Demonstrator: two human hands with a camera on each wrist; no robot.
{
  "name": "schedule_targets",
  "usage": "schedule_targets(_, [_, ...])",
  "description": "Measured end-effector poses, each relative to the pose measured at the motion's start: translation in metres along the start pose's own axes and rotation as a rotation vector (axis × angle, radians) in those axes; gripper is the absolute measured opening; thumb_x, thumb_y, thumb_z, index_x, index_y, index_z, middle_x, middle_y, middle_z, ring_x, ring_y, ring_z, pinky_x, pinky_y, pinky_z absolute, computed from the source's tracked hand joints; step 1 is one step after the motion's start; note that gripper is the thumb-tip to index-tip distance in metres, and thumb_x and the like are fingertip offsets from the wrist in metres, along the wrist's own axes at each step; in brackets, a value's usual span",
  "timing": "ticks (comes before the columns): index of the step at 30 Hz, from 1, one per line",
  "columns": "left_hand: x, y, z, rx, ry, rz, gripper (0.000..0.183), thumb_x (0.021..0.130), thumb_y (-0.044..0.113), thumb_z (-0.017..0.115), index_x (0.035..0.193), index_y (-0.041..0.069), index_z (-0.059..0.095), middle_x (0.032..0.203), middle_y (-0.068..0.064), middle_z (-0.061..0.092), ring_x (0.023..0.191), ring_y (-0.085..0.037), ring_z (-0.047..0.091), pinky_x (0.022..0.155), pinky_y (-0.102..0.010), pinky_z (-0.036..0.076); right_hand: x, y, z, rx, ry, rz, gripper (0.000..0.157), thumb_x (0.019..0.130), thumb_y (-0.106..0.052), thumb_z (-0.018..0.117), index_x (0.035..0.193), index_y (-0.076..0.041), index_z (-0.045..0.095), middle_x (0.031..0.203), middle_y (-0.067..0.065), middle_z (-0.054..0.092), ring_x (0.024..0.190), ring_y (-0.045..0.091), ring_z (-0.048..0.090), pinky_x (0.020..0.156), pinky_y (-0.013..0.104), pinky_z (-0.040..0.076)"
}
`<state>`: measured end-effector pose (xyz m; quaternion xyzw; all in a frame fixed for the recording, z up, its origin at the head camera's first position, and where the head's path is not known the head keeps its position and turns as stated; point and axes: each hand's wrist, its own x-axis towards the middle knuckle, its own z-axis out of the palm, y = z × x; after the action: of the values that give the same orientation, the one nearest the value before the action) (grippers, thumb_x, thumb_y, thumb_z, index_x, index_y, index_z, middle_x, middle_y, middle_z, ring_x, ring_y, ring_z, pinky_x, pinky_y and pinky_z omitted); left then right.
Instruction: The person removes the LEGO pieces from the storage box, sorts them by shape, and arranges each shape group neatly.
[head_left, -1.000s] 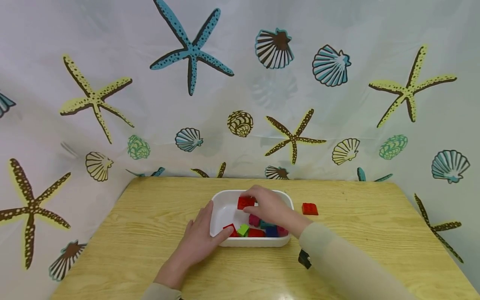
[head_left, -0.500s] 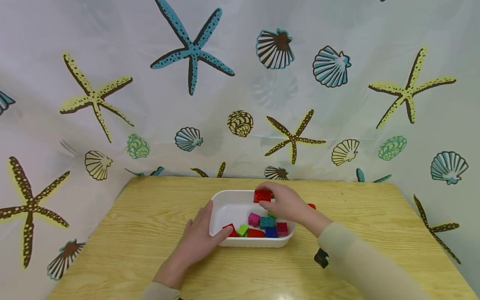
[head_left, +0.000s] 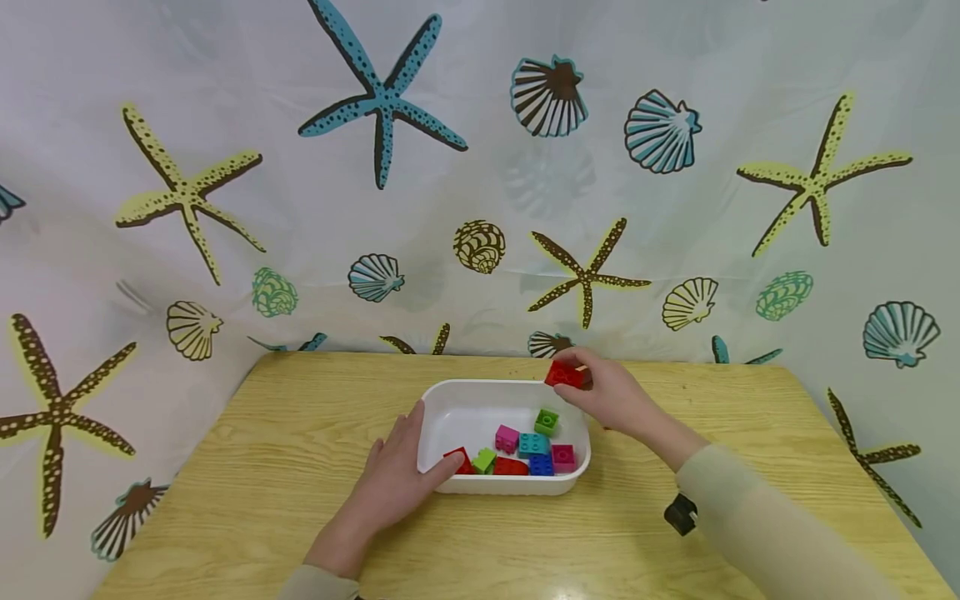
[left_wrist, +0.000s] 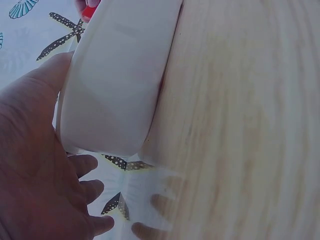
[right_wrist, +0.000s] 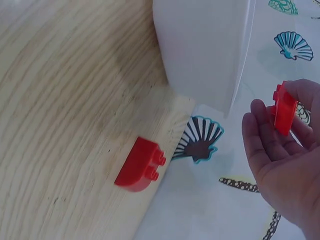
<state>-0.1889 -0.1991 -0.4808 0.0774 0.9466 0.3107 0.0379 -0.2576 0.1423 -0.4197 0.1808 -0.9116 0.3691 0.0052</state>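
My left hand (head_left: 393, 475) rests against the left end of the white bin (head_left: 480, 485), fingers straight along the outside and thumb over the front rim. In the left wrist view, that hand (left_wrist: 45, 145) lies beside the bin wall (left_wrist: 115, 80), several fingertips apart from it. My right hand (head_left: 618, 396) pinches a red toy building brick (head_left: 564, 375) above the bin's back right corner. The right wrist view shows this brick (right_wrist: 285, 110) raised between thumb and fingers. Inside the bin are several bricks, including a green one (head_left: 546, 422), a pink one (head_left: 507, 438) and a teal one (head_left: 533, 445).
Another red brick (right_wrist: 137, 165) with a rounded edge lies on the wooden table (right_wrist: 75, 100) right of the bin, mostly hidden by my right hand in the head view. A curtain (head_left: 480, 167) printed with shells and starfish surrounds the table at the back and sides.
My right hand has carried the red brick from over the middle of the bin up and rightward to the back right rim. My left hand has stayed at the bin's left end.
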Motion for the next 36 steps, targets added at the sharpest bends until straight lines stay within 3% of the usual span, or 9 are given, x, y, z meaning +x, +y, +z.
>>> schedule_targets(6, [0.000, 0.001, 0.000, -0.002, -0.007, -0.012, 0.117, 0.100, 0.071, 0.067, 0.177, 0.002, 0.010, 0.180, -0.023, 0.024, 0.167, -0.048, 0.012, 0.129, -0.075, 0.006, -0.005, 0.013, -0.012, -0.005, 0.016, 0.010, 0.057, 0.106, -0.022, 0.077, 0.157, -0.004, 0.060, 0.150, 0.020, 0.064, 0.122, 0.038, 0.068, 0.104, 0.051, 0.060])
schedule_targets(13, [-0.002, 0.002, 0.000, -0.008, -0.007, -0.014, 0.117, 0.101, 0.070, 0.067, 0.176, 0.002, 0.011, 0.180, -0.023, 0.024, 0.167, -0.048, 0.012, 0.129, -0.075, 0.006, -0.008, 0.026, -0.023, 0.003, 0.017, 0.040, 0.056, 0.106, -0.023, 0.078, 0.157, -0.006, 0.062, 0.140, 0.019, 0.064, 0.118, 0.035, 0.067, 0.100, 0.049, 0.061])
schedule_targets(23, [-0.001, 0.001, 0.000, -0.017, -0.002, -0.012, 0.116, 0.101, 0.070, 0.067, 0.176, 0.001, 0.011, 0.180, -0.022, 0.024, 0.167, -0.047, 0.011, 0.129, -0.074, 0.005, -0.017, 0.045, -0.036, 0.122, -0.007, 0.121, 0.053, 0.108, -0.019, 0.074, 0.157, -0.006, 0.055, 0.150, 0.025, 0.058, 0.120, 0.041, 0.070, 0.096, 0.045, 0.064])
schedule_targets(32, [0.001, 0.000, 0.001, -0.026, -0.007, -0.020, 0.117, 0.101, 0.070, 0.067, 0.177, 0.003, 0.009, 0.180, -0.021, 0.024, 0.168, -0.046, 0.010, 0.129, -0.074, 0.005, -0.026, 0.063, -0.045, 0.211, -0.032, 0.160, 0.049, 0.112, -0.016, 0.068, 0.155, -0.011, 0.046, 0.129, 0.023, 0.066, 0.098, 0.033, 0.068, 0.083, 0.045, 0.060])
schedule_targets(36, [0.000, 0.003, 0.000, -0.024, -0.007, -0.016, 0.116, 0.101, 0.071, 0.066, 0.176, 0.002, 0.012, 0.179, -0.022, 0.026, 0.167, -0.048, 0.013, 0.128, -0.076, 0.007, -0.028, 0.071, -0.048, 0.302, -0.040, 0.198, 0.052, 0.112, -0.016, 0.068, 0.158, -0.012, 0.046, 0.126, 0.024, 0.065, 0.098, 0.035, 0.066, 0.085, 0.043, 0.059])
